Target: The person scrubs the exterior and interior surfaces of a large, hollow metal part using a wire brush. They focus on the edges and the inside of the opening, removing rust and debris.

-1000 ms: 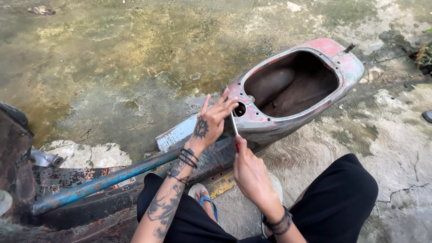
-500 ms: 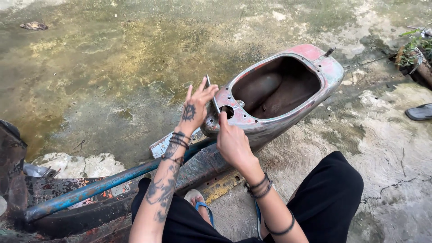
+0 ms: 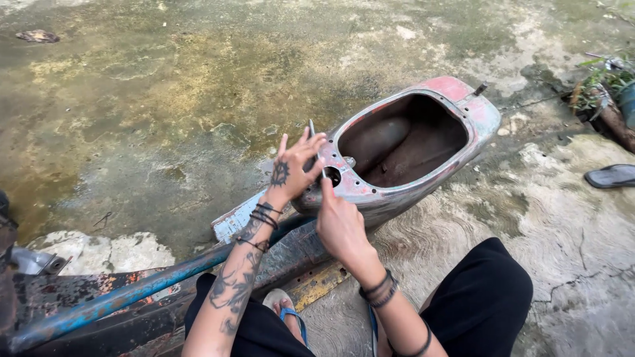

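A worn scooter body shell (image 3: 463, 109), pink and grey with a dark hollow, lies on the concrete in front of me. My left hand (image 3: 291, 168), tattooed and with wrist bands, rests with fingers spread on the shell's near end, beside a small round hole (image 3: 333, 176). A thin dark strip (image 3: 311, 127) sticks up just behind its fingers. My right hand (image 3: 340, 225) is right below the hole with its index finger raised against the rim and the other fingers curled. I cannot tell whether it pinches anything.
A blue metal tube (image 3: 126, 297) and rusty frame parts (image 3: 291, 258) run from the shell to the lower left. A dark sandal (image 3: 612, 175) and potted plants (image 3: 605, 82) are at the right. Wet, mossy concrete (image 3: 165, 86) stretches beyond. My knees are at the bottom.
A second ago my right hand pinched a thin pale rod by the hole. It has moved up against the hole rim. The view has shifted, and my left hand stays spread on the shell.
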